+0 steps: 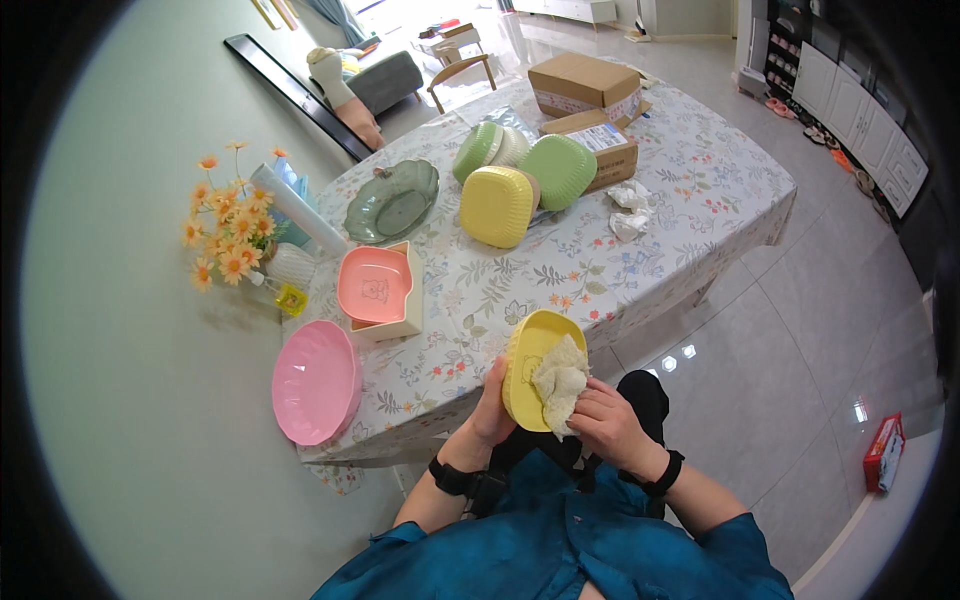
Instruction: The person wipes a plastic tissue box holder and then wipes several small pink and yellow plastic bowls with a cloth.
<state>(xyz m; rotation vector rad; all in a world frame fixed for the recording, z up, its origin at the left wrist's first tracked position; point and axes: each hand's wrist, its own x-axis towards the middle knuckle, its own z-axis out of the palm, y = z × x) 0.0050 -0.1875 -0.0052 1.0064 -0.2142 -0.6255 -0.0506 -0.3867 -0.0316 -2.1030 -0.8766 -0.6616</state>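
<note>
My left hand point(493, 405) grips the left side of a yellow plastic dish point(525, 360) with a fluted outer wall, its inside turned up and a line drawing on its bottom. A crumpled off-white cloth or paper towel point(561, 379) lies against the inside of the dish, pinched in the fingers of my right hand point(604, 418). Both hands are in front of my body at the table's near edge. To the left, a coral-pink square dish point(375, 285) with a bear drawing rests in a cream holder point(405, 319). Further back, another yellow dish point(495, 208) leans beside green ones point(559, 171).
A pink basin point(316, 382) stands at the table's left corner. Behind are a grey-green glass bowl point(394, 201), a vase of orange flowers point(291, 264), a yellow bottle point(291, 298), cardboard boxes point(585, 79) and crumpled white tissue point(630, 210). A floral cloth point(480, 300) covers the table.
</note>
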